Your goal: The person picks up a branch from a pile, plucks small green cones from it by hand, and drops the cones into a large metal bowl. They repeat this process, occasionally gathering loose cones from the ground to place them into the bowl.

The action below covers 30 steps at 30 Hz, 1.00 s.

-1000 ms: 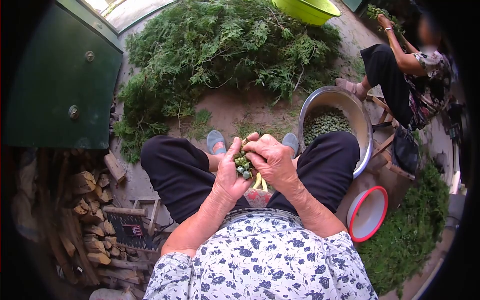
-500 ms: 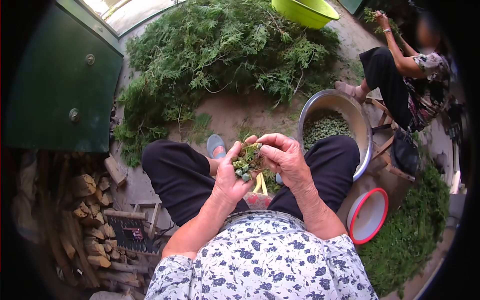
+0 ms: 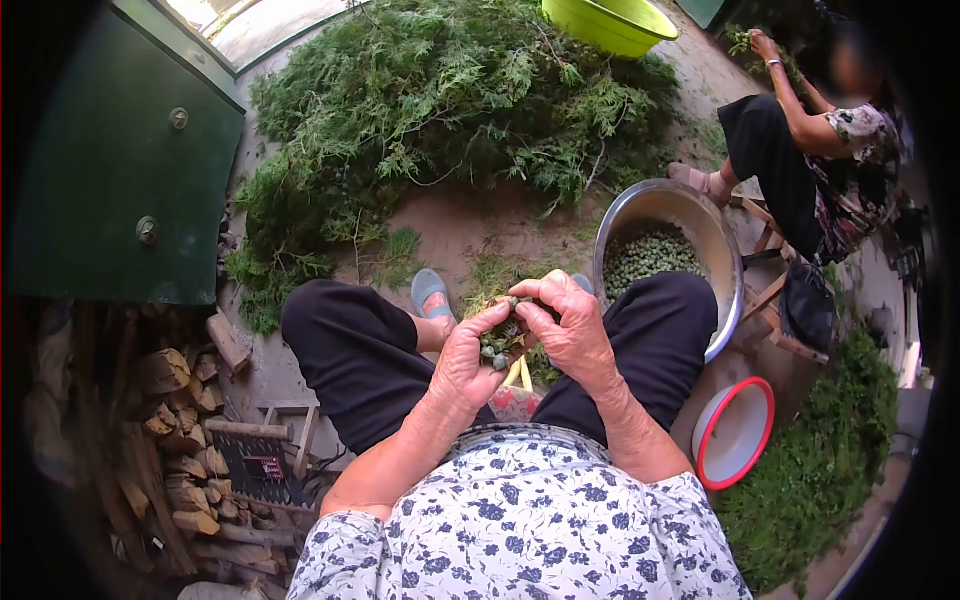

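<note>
My left hand (image 3: 466, 358) cups a small bunch of round, bluish-green cones (image 3: 494, 352) with bits of leafy sprig among them, its fingers curled round the bunch. Above my lap, my right hand (image 3: 572, 338) meets it, thumb and forefinger pinched on a green cone at the top of the bunch. The fingertips partly cover what they grip. To the right of my knee stands a wide metal basin (image 3: 722, 250), its bottom heaped with similar green cones (image 3: 655, 260).
A big pile of cut evergreen branches (image 3: 450, 110) lies ahead, with a lime-green tub (image 3: 610, 25) behind it. At right are a red-rimmed white basin (image 3: 735, 435), strewn greenery (image 3: 830, 480) and a seated person (image 3: 800, 150) handling sprigs. Firewood (image 3: 180, 430) and a small stool (image 3: 260, 455) stand left.
My hands have drawn closer together, and my left thumb and fingers have closed further over the bunch. My right fingertips now press in at its top.
</note>
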{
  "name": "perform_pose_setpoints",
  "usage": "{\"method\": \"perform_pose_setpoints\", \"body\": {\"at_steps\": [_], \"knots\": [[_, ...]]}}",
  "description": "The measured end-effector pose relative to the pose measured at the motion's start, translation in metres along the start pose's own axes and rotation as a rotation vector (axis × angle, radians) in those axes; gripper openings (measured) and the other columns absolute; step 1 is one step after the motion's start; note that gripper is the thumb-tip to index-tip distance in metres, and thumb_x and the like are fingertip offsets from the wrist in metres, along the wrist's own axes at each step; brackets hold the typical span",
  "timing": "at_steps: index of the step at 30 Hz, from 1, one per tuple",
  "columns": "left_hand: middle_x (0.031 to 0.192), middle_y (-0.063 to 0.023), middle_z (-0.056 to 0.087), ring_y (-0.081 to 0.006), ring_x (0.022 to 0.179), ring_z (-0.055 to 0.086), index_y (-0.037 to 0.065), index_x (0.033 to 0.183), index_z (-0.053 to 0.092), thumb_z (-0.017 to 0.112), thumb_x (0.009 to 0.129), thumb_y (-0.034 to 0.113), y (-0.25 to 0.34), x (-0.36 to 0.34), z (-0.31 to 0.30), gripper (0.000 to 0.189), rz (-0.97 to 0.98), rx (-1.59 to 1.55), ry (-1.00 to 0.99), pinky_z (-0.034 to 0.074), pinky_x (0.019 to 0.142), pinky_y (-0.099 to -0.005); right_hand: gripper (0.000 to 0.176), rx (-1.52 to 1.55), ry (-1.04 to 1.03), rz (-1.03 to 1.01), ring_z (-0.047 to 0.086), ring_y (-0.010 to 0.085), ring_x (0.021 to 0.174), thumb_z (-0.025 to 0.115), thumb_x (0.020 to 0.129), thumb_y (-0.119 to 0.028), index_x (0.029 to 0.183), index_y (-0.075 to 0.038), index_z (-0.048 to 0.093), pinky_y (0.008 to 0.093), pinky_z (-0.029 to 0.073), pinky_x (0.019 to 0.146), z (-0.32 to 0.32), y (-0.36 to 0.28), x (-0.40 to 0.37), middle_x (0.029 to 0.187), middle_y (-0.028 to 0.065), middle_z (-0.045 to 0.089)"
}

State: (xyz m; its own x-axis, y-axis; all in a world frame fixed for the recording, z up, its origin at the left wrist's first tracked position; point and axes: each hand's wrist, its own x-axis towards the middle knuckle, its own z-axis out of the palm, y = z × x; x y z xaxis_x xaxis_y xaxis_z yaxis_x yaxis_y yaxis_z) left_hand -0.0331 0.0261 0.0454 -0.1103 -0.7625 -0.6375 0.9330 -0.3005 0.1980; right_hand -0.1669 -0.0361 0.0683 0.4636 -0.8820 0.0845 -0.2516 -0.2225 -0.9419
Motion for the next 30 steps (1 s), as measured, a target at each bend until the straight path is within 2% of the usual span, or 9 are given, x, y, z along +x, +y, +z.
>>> {"method": "perform_pose_setpoints", "body": {"at_steps": [5,6,10,16,19,22,24,27,30], "knots": [[0.094,-0.0082,0.062,-0.0197,0.09,0.06,0.004,0.1,0.058,0.059,0.087,0.013,-0.002,0.007,-0.008,0.016,-0.021,-0.02,-0.047,0.052,0.083,-0.0389,0.016,-0.007,0.042,-0.079,0.055,0.0157,0.068,0.065,0.079,-0.004,0.094,0.001,0.064,0.0269,0.045,0.062,0.0,0.006,0.0,0.079,0.007,0.056],[0.094,-0.0097,0.062,-0.0209,0.091,0.061,0.003,0.1,0.058,0.059,0.087,0.014,-0.002,0.01,-0.011,0.017,-0.033,-0.035,-0.101,0.052,0.086,-0.0415,0.015,0.444,0.08,0.255,0.052,0.0094,0.061,0.063,0.083,-0.006,0.096,0.001,0.063,0.0231,0.043,0.055,0.001,0.004,-0.002,0.078,0.0026,0.056],[0.104,-0.017,0.06,-0.0302,0.099,0.06,0.0,0.106,0.055,0.054,0.092,0.021,0.004,0.006,-0.001,0.025,-0.026,-0.232,-0.112,0.05,0.09,-0.0462,0.013,0.419,0.285,0.346,0.047,0.0035,0.059,0.06,0.086,-0.007,0.097,-0.001,0.063,0.019,0.04,0.052,-0.049,0.019,0.007,0.077,-0.0005,0.056],[0.116,-0.0196,0.055,-0.0334,0.109,0.054,0.0,0.113,0.052,0.049,0.093,0.035,0.011,0.005,0.003,0.041,-0.007,-0.28,-0.211,0.044,0.097,-0.0488,0.023,-0.661,0.446,0.064,0.058,0.0257,0.093,0.057,0.078,-0.003,0.1,-0.001,0.062,0.0331,0.044,0.083,-0.167,0.051,-0.001,0.098,0.013,0.06],[0.118,-0.02,0.054,-0.0339,0.111,0.052,-0.001,0.115,0.051,0.048,0.093,0.04,0.011,0.006,0.004,0.046,-0.021,-0.276,-0.241,0.042,0.099,-0.049,0.023,-0.978,0.531,0.039,0.058,0.0261,0.095,0.058,0.079,-0.003,0.102,-0.001,0.062,0.0338,0.045,0.085,-0.2,0.065,-0.008,0.1,0.014,0.06],[0.119,-0.0203,0.053,-0.0341,0.112,0.051,-0.001,0.117,0.05,0.046,0.093,0.042,0.006,0.006,0.006,0.05,-0.033,-0.274,-0.245,0.042,0.099,-0.0488,0.024,-0.638,0.532,0.16,0.06,0.0247,0.093,0.059,0.079,-0.003,0.103,-0.001,0.062,0.0322,0.046,0.084,-0.18,0.037,-0.01,0.1,0.0137,0.061],[0.119,-0.0205,0.053,-0.0342,0.112,0.051,-0.001,0.118,0.049,0.045,0.093,0.043,0.005,0.007,0.009,0.051,-0.046,-0.274,-0.244,0.042,0.099,-0.0487,0.026,-0.206,0.355,0.177,0.06,0.0218,0.09,0.063,0.078,-0.003,0.104,-0.002,0.064,0.0309,0.047,0.081,-0.136,0.009,-0.005,0.098,0.0111,0.062],[0.119,-0.0202,0.053,-0.0347,0.112,0.052,-0.001,0.119,0.048,0.043,0.093,0.045,0.002,0.008,0.013,0.053,-0.052,-0.224,-0.205,0.041,0.1,-0.0486,0.048,-0.215,-0.085,-0.153,0.058,0.0254,0.098,0.069,0.067,-0.003,0.114,-0.005,0.06,0.0328,0.046,0.087,-0.079,-0.006,0.002,0.108,0.0138,0.057],[0.118,-0.0186,0.054,-0.0327,0.111,0.053,0.0,0.12,0.048,0.043,0.094,0.046,0.003,0.006,0.011,0.053,-0.094,-0.194,-0.231,0.043,0.098,-0.0473,0.07,-0.05,-0.413,-0.169,0.047,0.0301,0.119,0.072,0.061,-0.003,0.127,-0.007,0.05,0.0379,0.039,0.099,-0.046,0.0,0.011,0.132,0.0156,0.045]]}}
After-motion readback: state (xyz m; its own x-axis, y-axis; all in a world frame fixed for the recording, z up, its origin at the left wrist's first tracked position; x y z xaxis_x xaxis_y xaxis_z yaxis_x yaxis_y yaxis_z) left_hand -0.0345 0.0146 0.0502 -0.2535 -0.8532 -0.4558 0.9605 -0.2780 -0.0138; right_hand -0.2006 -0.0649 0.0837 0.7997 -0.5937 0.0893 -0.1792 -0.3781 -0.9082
